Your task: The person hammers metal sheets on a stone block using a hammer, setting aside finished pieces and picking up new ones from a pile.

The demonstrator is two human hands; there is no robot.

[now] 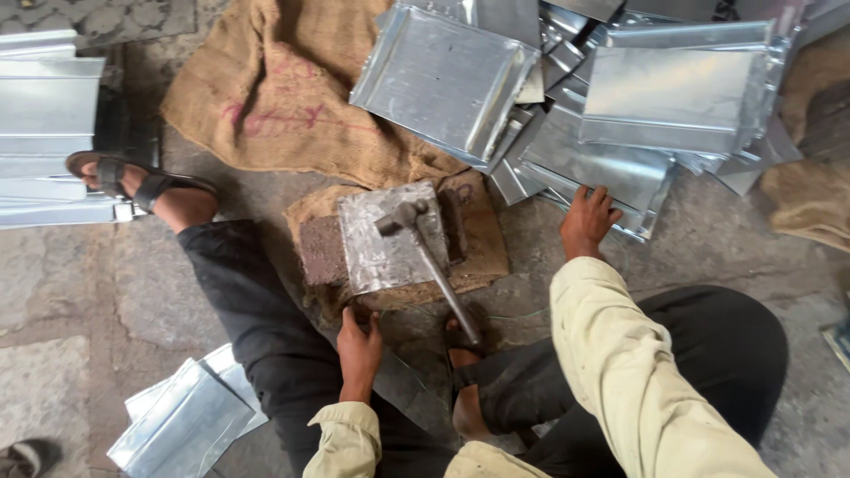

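My right hand (588, 219) reaches forward and rests its fingers on the near edge of a pile of folded sheet-metal trays (620, 115). My left hand (359, 343) is down by my knee, fingers curled at the near edge of a battered metal block (385, 235) that sits on a brick wrapped in burlap. A hammer (431, 261) lies across that block, head at the top, handle pointing toward me; neither hand holds it. I sit on the ground with my legs in dark trousers on either side of the block.
A burlap sack (283, 88) is spread on the stone floor behind the block. More metal sheets are stacked at the far left (49, 124) and lie at the lower left (186, 416). My sandalled foot (142, 181) is stretched out to the left.
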